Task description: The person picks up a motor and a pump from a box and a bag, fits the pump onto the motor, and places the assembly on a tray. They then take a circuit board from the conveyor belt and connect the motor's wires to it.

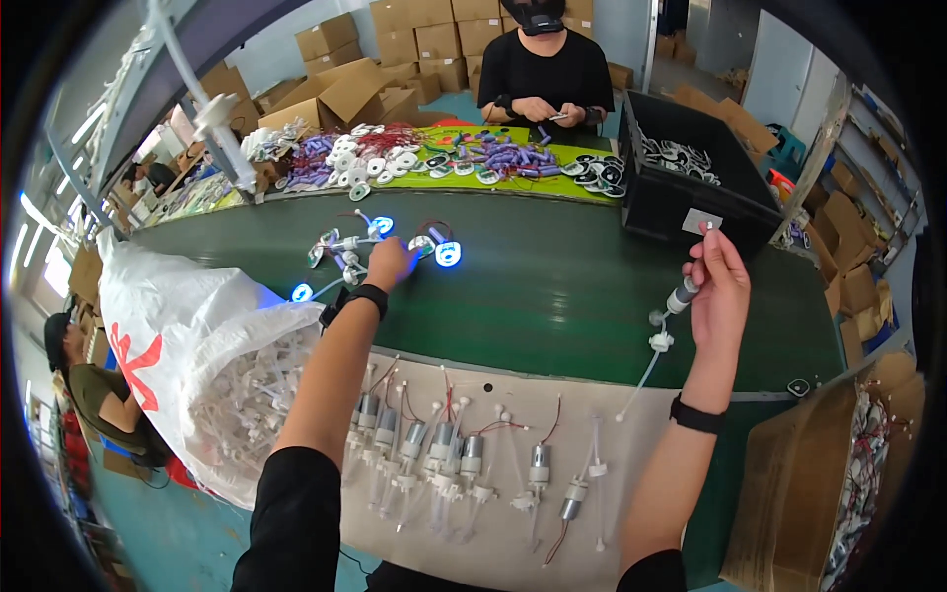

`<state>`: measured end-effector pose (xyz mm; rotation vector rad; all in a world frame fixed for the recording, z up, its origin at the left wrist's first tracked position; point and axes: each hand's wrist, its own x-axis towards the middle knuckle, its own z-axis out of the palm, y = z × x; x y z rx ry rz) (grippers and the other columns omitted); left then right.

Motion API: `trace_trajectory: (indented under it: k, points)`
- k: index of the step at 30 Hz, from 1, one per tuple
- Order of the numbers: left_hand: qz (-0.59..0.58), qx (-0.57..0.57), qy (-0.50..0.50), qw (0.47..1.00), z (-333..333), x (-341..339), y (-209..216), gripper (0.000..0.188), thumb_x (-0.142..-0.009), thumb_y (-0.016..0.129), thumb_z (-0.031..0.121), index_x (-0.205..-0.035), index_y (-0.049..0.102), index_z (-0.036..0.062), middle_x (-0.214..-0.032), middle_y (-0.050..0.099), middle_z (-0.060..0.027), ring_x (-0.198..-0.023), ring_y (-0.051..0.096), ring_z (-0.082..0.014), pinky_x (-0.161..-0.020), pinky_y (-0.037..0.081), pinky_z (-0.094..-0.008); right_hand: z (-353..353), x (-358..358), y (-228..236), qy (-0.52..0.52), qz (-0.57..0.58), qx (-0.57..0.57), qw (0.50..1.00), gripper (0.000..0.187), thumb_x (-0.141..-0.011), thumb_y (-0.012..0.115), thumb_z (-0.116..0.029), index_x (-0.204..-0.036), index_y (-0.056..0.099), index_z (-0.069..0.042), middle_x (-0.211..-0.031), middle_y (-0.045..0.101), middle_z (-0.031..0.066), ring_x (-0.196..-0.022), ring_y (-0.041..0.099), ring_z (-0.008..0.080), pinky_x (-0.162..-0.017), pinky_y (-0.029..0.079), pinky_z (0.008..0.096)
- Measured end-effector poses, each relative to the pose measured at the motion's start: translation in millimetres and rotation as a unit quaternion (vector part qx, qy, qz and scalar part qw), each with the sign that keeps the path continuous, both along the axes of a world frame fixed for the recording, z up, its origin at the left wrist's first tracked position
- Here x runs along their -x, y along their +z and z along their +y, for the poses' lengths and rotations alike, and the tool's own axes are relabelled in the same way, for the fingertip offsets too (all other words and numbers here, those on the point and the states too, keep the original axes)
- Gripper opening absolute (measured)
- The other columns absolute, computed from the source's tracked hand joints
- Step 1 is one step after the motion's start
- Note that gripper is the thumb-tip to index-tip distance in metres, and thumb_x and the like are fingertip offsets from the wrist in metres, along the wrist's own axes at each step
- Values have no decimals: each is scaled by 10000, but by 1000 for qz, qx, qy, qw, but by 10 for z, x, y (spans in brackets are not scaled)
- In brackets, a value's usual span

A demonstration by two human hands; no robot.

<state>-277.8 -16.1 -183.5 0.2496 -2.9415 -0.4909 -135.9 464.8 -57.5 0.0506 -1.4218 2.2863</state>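
My right hand [721, 296] is raised at the right, its fingers wrapped around a small silver motor [681, 296] with a white fitting and a thin clear tube [641, 383] dangling below. Over the green belt, my left hand [392, 262] is closed among several round circuit boards with purple batteries. A round board [421, 246] touches its fingertips, but what the fingers grip is hidden. Blue light glows from one board [448, 254] just to the right and from another [302, 293] to the left. Several similar motors [440, 444] with tubes and red wires lie in a row on the beige board [395, 533] nearest me.
A white sack [158, 296] of clear plastic parts slumps at the left. Across the green belt [562, 286], a person [546, 79] works behind piled boards and batteries [508, 156]. A black bin [691, 197] stands far right; a cardboard box [789, 493] of parts stands near right.
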Motion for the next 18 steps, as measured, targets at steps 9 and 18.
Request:
trace_trajectory:
  k: [9, 18]
  points:
    - [16, -69, 55, 996, 35, 264, -196, 575, -706, 823, 442, -1091, 687, 36, -1113, 688, -201, -1025, 662, -369, -869, 534, -448, -147, -29, 88, -51, -29, -135, 989, 253, -964, 654, -182, -1139, 699, -5, -843, 645, -6, -681, 452, 39, -666, 403, 185]
    - [-17, -380, -116, 917, 328, -301, 424, 493, -836, 748, 34, -1304, 596, 66, -1072, 710, -91, -938, 659, -122, -818, 533, -251, -439, -59, 104, 43, -37, -183, 982, 194, -955, 650, -147, -1107, 669, -29, -926, 728, 54, -676, 463, 16, -615, 385, 175]
